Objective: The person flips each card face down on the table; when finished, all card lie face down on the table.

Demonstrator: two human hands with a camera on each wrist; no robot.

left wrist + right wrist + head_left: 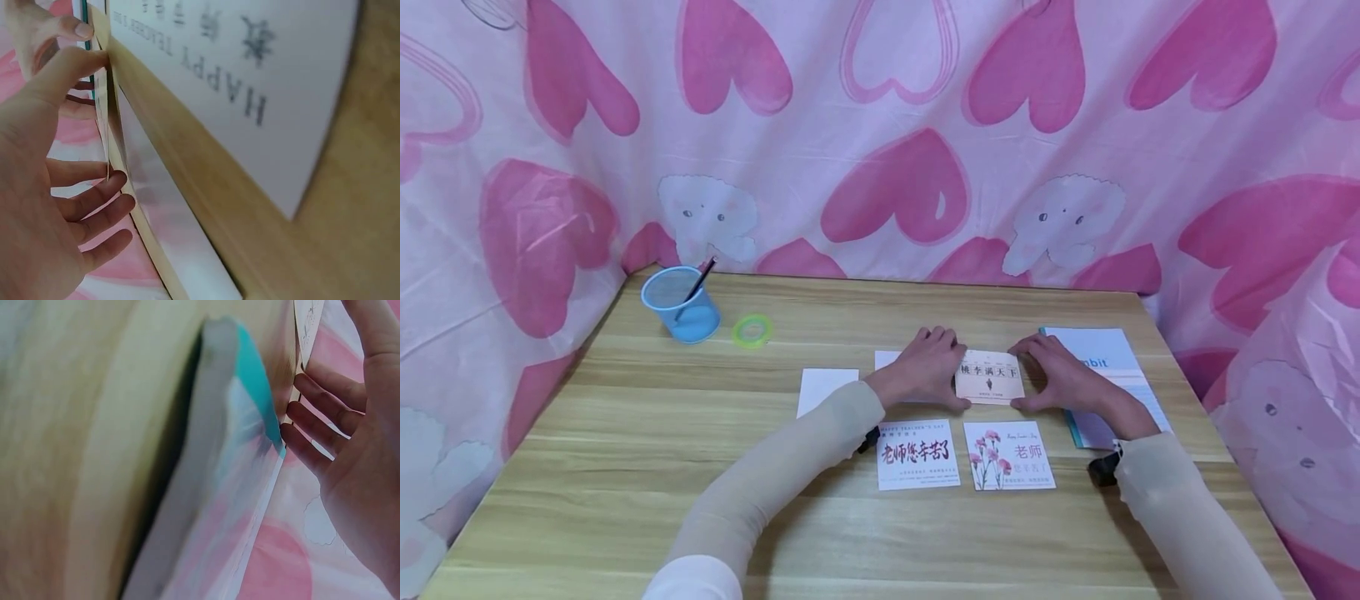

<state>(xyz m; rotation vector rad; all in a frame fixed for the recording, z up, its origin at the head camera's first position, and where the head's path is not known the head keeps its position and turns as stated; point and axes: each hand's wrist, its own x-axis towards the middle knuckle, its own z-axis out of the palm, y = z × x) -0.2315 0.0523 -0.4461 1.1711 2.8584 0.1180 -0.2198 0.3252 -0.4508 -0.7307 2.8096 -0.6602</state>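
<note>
Between both hands is a cream card (990,385) with a row of dark Chinese characters and a small drawing. My left hand (925,371) holds its left edge, thumb at the lower corner and fingers at the upper one; the left wrist view shows the card (107,128) nearly edge-on. My right hand (1058,375) holds the right edge the same way, partly seen in the right wrist view with a card corner (306,331) at its fingers. Nearer me lie a card with red characters (917,454) and a card with pink flowers (1009,455).
A blank white card (826,388) lies left, and another white card (886,358) is partly hidden by my left hand. A packet with blue lettering (1101,346) lies right. Behind left are a blue mesh pen cup (692,323) holding a dark pen and a green tape roll (752,332).
</note>
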